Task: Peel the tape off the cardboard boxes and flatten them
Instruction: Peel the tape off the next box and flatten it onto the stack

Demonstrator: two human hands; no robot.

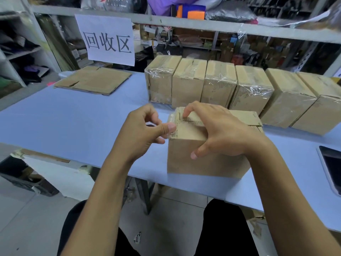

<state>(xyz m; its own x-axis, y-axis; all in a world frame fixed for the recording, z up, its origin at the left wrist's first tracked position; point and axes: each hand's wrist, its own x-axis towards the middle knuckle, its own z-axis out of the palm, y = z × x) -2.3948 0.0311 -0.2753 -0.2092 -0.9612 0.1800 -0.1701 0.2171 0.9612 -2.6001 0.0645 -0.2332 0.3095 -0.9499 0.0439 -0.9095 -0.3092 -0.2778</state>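
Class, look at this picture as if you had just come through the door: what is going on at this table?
A person is stripping clear tape from a cardboard box at the near edge of a blue table. The right hand steadies the box on top; the left hand pinches the tape at its top left edge. Six taped boxes wait in a row behind, and flattened cardboard lies far left.

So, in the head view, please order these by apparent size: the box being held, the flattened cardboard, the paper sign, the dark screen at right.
1. Box being held, nearest the camera, so unsure.
2. Flattened cardboard.
3. Paper sign, looks close to the cardboard; I would not separate them.
4. Dark screen, cut off by the frame edge.
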